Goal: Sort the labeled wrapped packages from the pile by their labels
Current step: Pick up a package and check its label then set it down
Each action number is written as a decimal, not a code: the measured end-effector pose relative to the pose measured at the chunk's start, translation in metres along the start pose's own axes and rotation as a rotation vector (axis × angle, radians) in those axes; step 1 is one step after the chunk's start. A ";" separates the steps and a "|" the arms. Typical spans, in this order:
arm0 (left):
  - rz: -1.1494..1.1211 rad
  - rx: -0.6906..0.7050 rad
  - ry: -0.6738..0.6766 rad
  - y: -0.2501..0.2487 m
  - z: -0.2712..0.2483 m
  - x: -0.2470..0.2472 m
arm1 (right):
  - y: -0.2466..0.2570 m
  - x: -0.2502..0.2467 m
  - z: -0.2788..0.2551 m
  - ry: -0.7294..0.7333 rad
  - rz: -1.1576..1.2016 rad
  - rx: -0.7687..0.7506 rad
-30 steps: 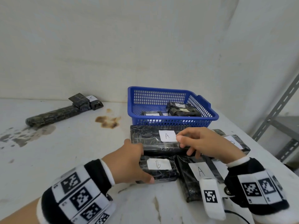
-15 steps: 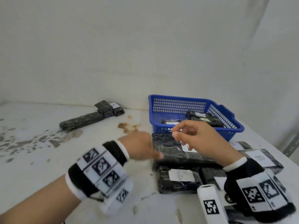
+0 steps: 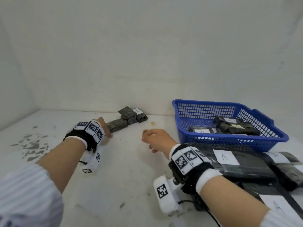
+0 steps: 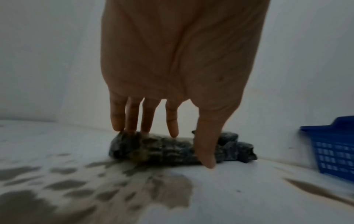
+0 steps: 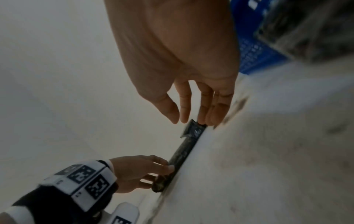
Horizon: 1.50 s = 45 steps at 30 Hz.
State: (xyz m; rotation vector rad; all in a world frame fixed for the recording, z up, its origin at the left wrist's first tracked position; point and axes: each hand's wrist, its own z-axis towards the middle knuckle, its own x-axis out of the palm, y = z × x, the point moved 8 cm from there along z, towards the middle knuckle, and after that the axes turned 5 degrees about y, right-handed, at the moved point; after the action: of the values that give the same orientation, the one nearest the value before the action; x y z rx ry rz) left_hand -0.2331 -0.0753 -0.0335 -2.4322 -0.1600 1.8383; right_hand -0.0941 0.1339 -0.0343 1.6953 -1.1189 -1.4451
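Hands reach toward the far left of the table (image 3: 114, 177), away from the pile (image 3: 246, 164) of A-labelled packages at the near right beside the blue basket (image 3: 229, 141). The left hand (image 3: 105, 128) is down on the near end of a long roll (image 3: 118, 126), a dark wrapped package lying flat by the back wall; the left wrist view shows its fingers (image 4: 132, 118) straight and spread over the top of the roll (image 4: 162, 150), tips touching the wrap, thumb dropped down the near side to the table, so the grip is wide and not yet closed. The right hand (image 3: 157, 140) hangs over bare table between roll and basket, fingers loosely bent, holding nothing; in its wrist view the fingertips (image 5: 210, 116) point at the roll's far end (image 5: 193, 130). That end butts against two small packages (image 3: 132, 114), one with a white label whose letter is too small to read. The roll's long axis runs from the left hand, up and to the right, toward those packages, so the left hand is much the nearer and sits at one end, not the middle. Lifting from there would likely let the far end droop; my guess is the right hand is meant to take that end.
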 end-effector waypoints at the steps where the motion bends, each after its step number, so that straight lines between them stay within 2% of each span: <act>1: -0.019 0.011 0.021 0.004 0.003 0.006 | -0.004 0.008 0.008 0.019 -0.039 0.041; 6: -0.122 0.048 -0.020 0.022 0.015 0.013 | -0.009 0.018 0.032 -0.035 -0.149 0.075; 9: -0.323 0.074 -0.004 0.035 0.025 0.012 | -0.018 0.019 0.041 -0.076 -0.151 0.105; 13: -0.508 0.104 -0.085 0.052 0.026 0.001 | -0.023 0.019 0.047 -0.079 -0.146 0.119; 17: -0.920 0.165 -0.057 0.057 0.008 -0.006 | -0.020 0.018 0.050 -0.067 -0.148 0.102; 19: -1.107 0.228 -0.065 0.051 -0.010 -0.016 | -0.015 0.013 0.045 -0.075 -0.053 0.084; 22: -1.246 0.350 -0.065 0.032 -0.047 -0.033 | 0.005 -0.001 0.023 -0.068 0.275 -0.076; 23: -1.260 0.393 -0.058 0.024 -0.061 -0.038 | 0.013 -0.011 0.012 -0.105 0.328 -0.155; 25: -1.267 0.481 -0.049 0.005 -0.091 -0.046 | 0.029 -0.034 -0.013 -0.197 0.341 -0.313; 28: -1.250 0.598 -0.038 -0.026 -0.138 -0.050 | 0.041 -0.063 -0.052 -0.187 0.421 -0.479; 32: -1.339 0.706 0.005 -0.065 -0.190 -0.041 | 0.035 -0.093 -0.097 -0.100 0.537 -0.554; 36: -1.568 0.754 0.156 -0.096 -0.222 -0.021 | 0.019 -0.124 -0.138 -0.196 0.525 -0.604; 41: -1.749 0.750 0.095 -0.113 -0.236 -0.003 | 0.000 -0.138 -0.165 -0.151 0.586 -0.624; 45: -1.791 0.804 0.074 -0.125 -0.244 0.005 | -0.015 -0.145 -0.176 -0.209 0.585 -0.660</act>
State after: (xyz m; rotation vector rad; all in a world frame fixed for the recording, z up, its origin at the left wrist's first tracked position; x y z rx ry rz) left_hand -0.0003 0.0469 0.0450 -0.8861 -0.9308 0.6399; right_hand 0.0765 0.2607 0.0501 0.6994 -0.9757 -1.3990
